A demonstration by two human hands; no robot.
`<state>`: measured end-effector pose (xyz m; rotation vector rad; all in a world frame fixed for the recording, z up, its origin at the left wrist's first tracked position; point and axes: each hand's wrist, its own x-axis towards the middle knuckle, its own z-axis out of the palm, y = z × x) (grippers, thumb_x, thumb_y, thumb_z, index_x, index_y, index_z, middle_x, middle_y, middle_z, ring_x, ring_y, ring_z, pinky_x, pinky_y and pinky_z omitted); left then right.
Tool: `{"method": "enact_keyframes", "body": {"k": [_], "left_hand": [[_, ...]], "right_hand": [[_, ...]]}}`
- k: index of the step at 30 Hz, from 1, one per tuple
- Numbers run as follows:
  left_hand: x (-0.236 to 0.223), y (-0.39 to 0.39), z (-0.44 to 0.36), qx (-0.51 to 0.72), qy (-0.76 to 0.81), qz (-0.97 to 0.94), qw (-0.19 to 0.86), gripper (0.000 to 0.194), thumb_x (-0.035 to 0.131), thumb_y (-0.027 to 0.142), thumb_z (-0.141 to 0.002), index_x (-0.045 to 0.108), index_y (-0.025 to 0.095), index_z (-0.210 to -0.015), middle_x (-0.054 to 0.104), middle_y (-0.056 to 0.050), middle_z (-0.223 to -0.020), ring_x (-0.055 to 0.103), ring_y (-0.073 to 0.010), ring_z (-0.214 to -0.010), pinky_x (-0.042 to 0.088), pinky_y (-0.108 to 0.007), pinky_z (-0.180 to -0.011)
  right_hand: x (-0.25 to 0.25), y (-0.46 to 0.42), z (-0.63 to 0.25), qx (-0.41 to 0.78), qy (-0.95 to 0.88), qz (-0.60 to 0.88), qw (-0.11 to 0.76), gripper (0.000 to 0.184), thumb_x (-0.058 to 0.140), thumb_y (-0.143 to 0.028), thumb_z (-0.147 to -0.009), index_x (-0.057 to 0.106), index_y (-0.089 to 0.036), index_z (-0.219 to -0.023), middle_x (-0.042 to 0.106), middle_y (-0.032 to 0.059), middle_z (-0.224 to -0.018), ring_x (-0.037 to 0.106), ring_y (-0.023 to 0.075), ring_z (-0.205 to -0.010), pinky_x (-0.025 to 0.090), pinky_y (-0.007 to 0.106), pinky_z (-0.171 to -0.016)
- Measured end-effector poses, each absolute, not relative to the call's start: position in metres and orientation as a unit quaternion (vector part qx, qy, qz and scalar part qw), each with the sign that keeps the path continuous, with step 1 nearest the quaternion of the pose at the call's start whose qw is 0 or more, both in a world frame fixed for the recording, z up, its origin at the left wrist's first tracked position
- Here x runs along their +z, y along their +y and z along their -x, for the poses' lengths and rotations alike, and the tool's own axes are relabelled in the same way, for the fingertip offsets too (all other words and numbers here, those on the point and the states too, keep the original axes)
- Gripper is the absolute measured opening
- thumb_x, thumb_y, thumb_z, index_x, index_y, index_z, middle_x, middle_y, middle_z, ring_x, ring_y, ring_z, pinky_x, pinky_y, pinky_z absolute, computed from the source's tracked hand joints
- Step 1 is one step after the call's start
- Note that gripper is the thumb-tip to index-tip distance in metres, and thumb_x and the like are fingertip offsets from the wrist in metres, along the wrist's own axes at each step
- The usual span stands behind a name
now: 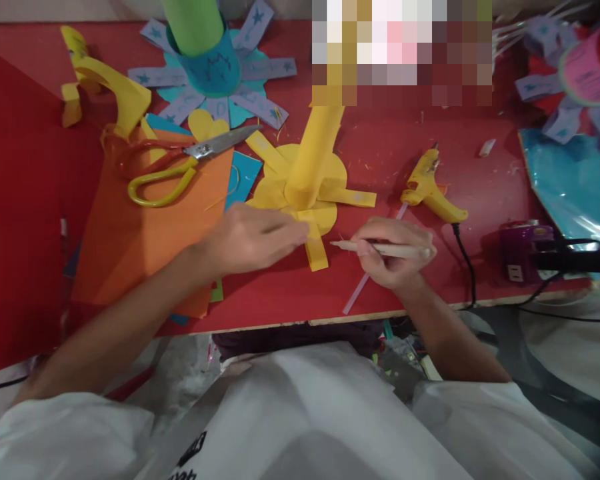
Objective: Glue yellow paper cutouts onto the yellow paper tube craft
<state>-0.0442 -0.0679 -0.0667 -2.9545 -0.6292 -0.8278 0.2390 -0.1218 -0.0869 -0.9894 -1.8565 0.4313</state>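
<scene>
A yellow paper flower (335, 170) with a rolled yellow tube (313, 160) standing at its centre lies on the red table. Strips of yellow paper stick out from the tube's base. My left hand (260, 237) is closed with its fingertips at the front yellow strip (317, 253), seemingly pinching or pressing it. My right hand (397, 250) grips a slim white pen (395, 249), its tip pointing left, a little to the right of that strip and apart from it.
Scissors (167, 185) rest on orange paper (145, 243) at left. A yellow glue gun (433, 190) with a glue stick and black cord lies at right, near a purple box (520, 250). Blue (213, 70) and pink (587, 70) paper crafts stand farther back.
</scene>
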Motion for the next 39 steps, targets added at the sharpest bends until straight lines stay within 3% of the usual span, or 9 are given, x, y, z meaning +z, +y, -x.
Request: {"method": "enact_keyframes", "body": {"k": [5,14,26,32,39], "left_hand": [[-0.091,-0.080,0.046,-0.174,-0.128,0.976,0.013,0.027,0.051,0.016,-0.112,0.068,0.020,-0.131,0.066,0.003,-0.072,0.057,-0.0109,-0.058,0.023,-0.033,-0.050],[-0.090,-0.079,0.046,-0.155,-0.109,0.982,-0.005,0.023,0.051,0.019,-0.113,0.073,0.021,-0.122,0.066,0.001,-0.075,0.059,-0.0120,-0.062,0.021,-0.034,-0.052],[-0.089,-0.078,0.049,-0.166,-0.106,0.980,-0.036,0.024,0.052,0.017,-0.112,0.075,0.022,-0.110,0.069,0.000,-0.079,0.059,-0.0121,-0.064,0.026,-0.033,-0.054],[-0.091,-0.077,0.050,-0.120,-0.122,0.981,-0.090,0.029,0.049,0.031,-0.116,0.077,0.022,-0.114,0.070,-0.002,-0.079,0.065,-0.0126,-0.068,0.025,-0.034,-0.055],[-0.092,-0.076,0.053,-0.130,-0.131,0.976,-0.117,0.027,0.051,0.032,-0.115,0.077,0.025,-0.117,0.069,0.000,-0.071,0.062,-0.0128,-0.060,0.027,-0.032,-0.054]], "right_hand": [[-0.090,-0.140,-0.241,0.148,-0.733,0.424,0.510,0.008,0.069,-0.022,-0.099,0.074,-0.029,-0.098,0.076,0.0004,-0.072,0.070,0.0183,-0.059,0.056,0.033,-0.056],[-0.088,-0.134,-0.240,0.314,-0.755,0.425,0.388,0.010,0.070,-0.025,-0.101,0.075,-0.025,-0.092,0.080,0.0011,-0.079,0.072,0.0145,-0.063,0.053,0.027,-0.057],[-0.089,-0.131,-0.237,0.318,-0.786,0.401,0.348,0.015,0.069,-0.032,-0.106,0.077,-0.024,-0.096,0.081,0.0017,-0.083,0.071,0.0135,-0.066,0.053,0.026,-0.064],[-0.089,-0.130,-0.237,0.324,-0.794,0.400,0.324,0.013,0.070,-0.033,-0.106,0.078,-0.024,-0.099,0.083,0.0025,-0.085,0.074,0.0153,-0.070,0.055,0.027,-0.067],[-0.088,-0.131,-0.236,0.297,-0.789,0.421,0.336,0.013,0.069,-0.026,-0.103,0.076,-0.024,-0.092,0.082,0.0018,-0.081,0.071,0.0145,-0.064,0.052,0.028,-0.062]]}}
